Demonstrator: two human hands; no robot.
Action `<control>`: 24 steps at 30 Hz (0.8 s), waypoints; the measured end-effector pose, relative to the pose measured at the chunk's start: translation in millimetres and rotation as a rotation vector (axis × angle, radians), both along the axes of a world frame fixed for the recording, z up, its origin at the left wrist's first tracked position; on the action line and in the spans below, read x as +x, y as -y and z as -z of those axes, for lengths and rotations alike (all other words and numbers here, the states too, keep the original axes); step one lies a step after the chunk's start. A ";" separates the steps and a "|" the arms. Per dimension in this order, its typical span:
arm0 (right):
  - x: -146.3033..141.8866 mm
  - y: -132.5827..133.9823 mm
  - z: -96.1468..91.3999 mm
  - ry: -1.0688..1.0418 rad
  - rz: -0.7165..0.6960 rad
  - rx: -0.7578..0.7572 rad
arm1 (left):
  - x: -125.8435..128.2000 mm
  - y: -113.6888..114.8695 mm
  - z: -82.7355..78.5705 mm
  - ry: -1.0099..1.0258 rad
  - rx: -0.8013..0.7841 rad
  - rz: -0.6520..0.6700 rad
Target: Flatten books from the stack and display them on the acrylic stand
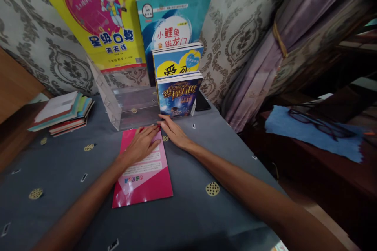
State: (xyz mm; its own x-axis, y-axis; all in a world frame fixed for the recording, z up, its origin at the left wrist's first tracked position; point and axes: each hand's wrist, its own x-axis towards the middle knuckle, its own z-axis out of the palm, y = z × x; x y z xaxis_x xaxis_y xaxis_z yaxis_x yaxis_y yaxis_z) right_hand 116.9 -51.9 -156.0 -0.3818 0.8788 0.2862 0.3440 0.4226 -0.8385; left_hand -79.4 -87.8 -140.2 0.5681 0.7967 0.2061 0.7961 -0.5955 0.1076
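Observation:
A thin pink booklet (pixel 145 178) lies flat on the grey-blue tablecloth (pixel 188 211). My left hand (pixel 141 144) rests on its upper half, fingers stretched out flat toward the far edge. My right hand (pixel 174 131) lies just right of the booklet's top corner, fingers extended, fingertips touching the cloth at the foot of a dark blue book (pixel 178 95). That book stands upright at the front of a row of standing books inside a clear acrylic holder (pixel 118 104). Neither hand grips anything.
A stack of thin books (pixel 63 113) lies at the left back. A yellow book (pixel 97 15) and blue books (pixel 172 19) stand against the patterned wall. A purple curtain (pixel 265 47) hangs to the right; beyond the table edge lies a blue cloth (pixel 312 133) with glasses.

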 end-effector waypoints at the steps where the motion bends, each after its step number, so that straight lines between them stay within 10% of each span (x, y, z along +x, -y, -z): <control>1: -0.1 -0.1 0.4 -0.016 0.001 0.001 | 0.3 -1.0 0.2 0.009 -0.004 0.012; 24: -3.1 2.1 3.2 0.086 0.006 0.109 | -2.2 -1.2 6.7 0.135 0.065 0.090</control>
State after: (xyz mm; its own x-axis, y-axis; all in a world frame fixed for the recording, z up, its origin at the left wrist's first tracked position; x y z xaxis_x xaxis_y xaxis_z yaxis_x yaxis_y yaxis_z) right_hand 113.8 -54.0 -159.2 -0.4041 0.8465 0.3467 0.4155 0.5076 -0.7548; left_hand -81.6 -86.6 -146.9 0.6006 0.7262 0.3347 0.7199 -0.6732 0.1690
